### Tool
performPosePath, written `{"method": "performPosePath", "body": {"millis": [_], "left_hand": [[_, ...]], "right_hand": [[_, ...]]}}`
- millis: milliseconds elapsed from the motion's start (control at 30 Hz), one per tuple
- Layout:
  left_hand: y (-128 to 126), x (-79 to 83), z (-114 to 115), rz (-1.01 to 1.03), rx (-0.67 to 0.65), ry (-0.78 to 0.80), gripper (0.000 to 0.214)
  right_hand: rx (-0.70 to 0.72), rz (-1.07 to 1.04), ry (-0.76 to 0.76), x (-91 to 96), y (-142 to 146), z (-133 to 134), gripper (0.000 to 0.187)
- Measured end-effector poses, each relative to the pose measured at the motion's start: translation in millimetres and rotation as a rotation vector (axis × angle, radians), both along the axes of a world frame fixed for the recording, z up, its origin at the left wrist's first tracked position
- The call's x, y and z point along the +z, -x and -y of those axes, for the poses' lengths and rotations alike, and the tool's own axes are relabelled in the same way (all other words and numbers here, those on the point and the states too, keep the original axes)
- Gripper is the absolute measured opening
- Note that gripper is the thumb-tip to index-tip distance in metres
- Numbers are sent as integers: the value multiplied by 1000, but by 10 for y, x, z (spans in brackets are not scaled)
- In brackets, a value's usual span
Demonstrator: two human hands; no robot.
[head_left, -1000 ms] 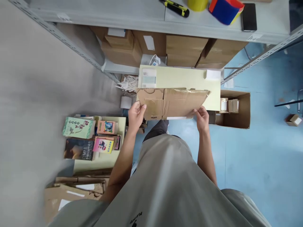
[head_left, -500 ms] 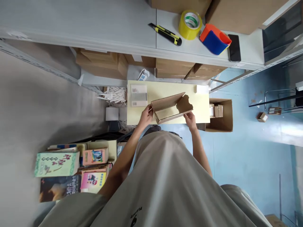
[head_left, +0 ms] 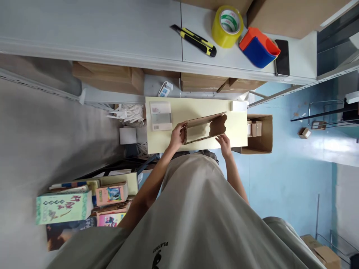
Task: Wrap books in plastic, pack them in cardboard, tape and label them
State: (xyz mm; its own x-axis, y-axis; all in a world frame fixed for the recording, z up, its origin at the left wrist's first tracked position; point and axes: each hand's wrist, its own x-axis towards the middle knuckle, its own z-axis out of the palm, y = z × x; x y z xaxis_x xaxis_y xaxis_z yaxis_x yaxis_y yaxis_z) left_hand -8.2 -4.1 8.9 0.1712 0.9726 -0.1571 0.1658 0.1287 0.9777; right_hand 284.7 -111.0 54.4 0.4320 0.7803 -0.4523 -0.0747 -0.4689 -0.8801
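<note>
An unfolded-topped brown cardboard box [head_left: 202, 129], long and narrow, tilts over the pale yellow tabletop [head_left: 193, 106]. My left hand [head_left: 178, 135] is closed round its left end, thumb and fingers on the cardboard. My right hand [head_left: 224, 145] is at the lower right edge of the box, its fingers stretched out and at most lightly touching it. The inside of the box shows bare cardboard and a gap beside the notched right flap. Left of the box lies a flat, pale, book-like item [head_left: 160, 116] with a barcode. A small white box [head_left: 238, 106] rests at the table's right end.
On the shelf above lie a utility knife [head_left: 195, 40], a yellow tape roll [head_left: 227, 26], an orange and blue tape dispenser [head_left: 259, 47] and a phone [head_left: 282, 58]. Right of the table stands an open carton [head_left: 265, 134] with small boxes. Stacked books [head_left: 64, 205] are at lower left.
The cardboard box has turned slightly, and its open side shows differently. My left hand has shifted further round its left end. My right hand's fingers have eased off the lower edge.
</note>
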Motion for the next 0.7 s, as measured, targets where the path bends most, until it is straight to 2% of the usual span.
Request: {"method": "performPosePath", "body": {"millis": [167, 333, 433, 533, 600, 700], "left_hand": [[-128, -46, -84, -37, 85, 68, 40], [-28, -3, -13, -60, 123, 117, 46], [98, 77, 110, -49, 176, 189, 49], [158, 182, 253, -24, 202, 337, 62], [131, 262, 336, 6, 235, 404, 70], [19, 393, 417, 41, 256, 416, 82]], "right_hand": [[46, 31, 47, -25, -186, -8, 66], [132, 28, 31, 29, -436, -83, 89], [164, 3, 26, 88, -627, -203, 93], [230, -47, 11, 129, -764, -340, 91], [303, -84, 15, 142, -795, -414, 90], [419, -142, 35, 151, -757, -483, 92]]}}
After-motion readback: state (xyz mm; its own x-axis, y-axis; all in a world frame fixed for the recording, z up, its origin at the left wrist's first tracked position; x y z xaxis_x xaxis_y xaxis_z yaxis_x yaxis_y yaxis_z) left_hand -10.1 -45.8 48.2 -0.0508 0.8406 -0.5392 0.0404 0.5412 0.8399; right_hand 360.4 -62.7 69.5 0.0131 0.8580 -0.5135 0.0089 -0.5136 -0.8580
